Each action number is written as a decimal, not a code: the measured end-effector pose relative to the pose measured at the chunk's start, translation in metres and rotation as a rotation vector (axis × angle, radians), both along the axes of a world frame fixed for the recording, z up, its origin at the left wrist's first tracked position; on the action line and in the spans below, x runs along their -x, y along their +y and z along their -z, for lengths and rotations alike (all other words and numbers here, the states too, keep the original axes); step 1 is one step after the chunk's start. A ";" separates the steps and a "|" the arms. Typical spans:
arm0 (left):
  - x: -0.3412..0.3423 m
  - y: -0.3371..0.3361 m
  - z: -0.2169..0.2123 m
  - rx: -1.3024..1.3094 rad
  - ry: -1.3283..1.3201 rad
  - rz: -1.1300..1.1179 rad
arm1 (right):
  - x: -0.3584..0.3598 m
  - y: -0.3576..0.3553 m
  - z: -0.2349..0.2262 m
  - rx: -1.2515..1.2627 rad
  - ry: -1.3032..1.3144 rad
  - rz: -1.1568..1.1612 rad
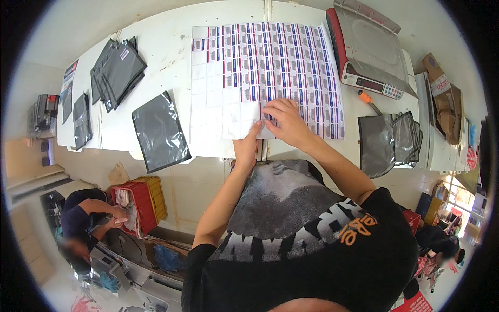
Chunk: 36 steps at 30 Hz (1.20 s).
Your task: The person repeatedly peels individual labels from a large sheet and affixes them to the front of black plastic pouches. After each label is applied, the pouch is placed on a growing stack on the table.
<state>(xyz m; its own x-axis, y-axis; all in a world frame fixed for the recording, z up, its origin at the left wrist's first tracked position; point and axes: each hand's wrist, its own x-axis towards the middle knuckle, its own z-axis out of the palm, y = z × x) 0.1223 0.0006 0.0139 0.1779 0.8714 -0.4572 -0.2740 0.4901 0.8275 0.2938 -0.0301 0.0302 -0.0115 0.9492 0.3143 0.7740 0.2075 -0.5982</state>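
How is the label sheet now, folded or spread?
Spread: the label sheet lies open across the white table, its printed rows in view.

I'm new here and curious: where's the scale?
In the head view, the scale is at upper right on the white table, right of the label sheet.

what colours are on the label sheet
The label sheet is white with blue, red and grey print, seen in the head view.

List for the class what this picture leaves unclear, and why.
Head view: most fingers of the left hand, hidden beneath the white paper.
Head view: what, if anything, the right hand pinches; its own fingers cover the spot.
Head view: marks on the keypad, too small.
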 end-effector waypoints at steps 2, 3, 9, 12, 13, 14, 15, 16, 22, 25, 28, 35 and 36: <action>-0.001 0.002 -0.002 0.017 0.063 0.060 | -0.004 0.002 -0.004 0.017 -0.013 0.003; -0.001 0.003 -0.003 0.026 0.096 0.080 | -0.005 0.004 -0.007 0.026 -0.017 -0.005; 0.004 0.002 0.005 -0.312 0.290 0.162 | -0.006 0.001 -0.020 0.078 0.068 -0.053; 0.004 0.002 -0.003 -0.445 0.353 0.182 | 0.000 -0.002 -0.018 0.030 0.101 -0.023; 0.003 0.002 -0.006 -0.426 0.356 0.195 | 0.001 -0.003 -0.019 0.036 0.105 -0.018; 0.003 0.000 -0.008 -0.407 0.358 0.208 | 0.003 -0.004 -0.022 0.041 0.109 -0.013; 0.002 0.001 -0.009 -0.392 0.360 0.222 | 0.003 -0.004 -0.025 0.043 0.112 -0.006; 0.002 0.001 -0.008 -0.408 0.355 0.232 | 0.002 -0.005 -0.027 0.047 0.105 -0.006; -0.002 0.004 0.003 -0.608 0.432 0.283 | -0.004 -0.004 -0.034 0.091 0.040 -0.040; -0.003 0.006 0.010 -0.712 0.482 0.309 | -0.007 -0.002 -0.029 0.114 0.015 -0.061; 0.002 0.009 0.009 -0.689 0.466 0.375 | -0.006 0.002 -0.023 0.087 0.076 -0.053; -0.001 0.002 0.000 -0.524 0.361 0.226 | -0.011 0.002 -0.024 0.078 0.186 -0.069; 0.000 0.000 -0.002 -0.514 0.365 0.227 | -0.012 0.000 -0.025 0.093 0.175 -0.080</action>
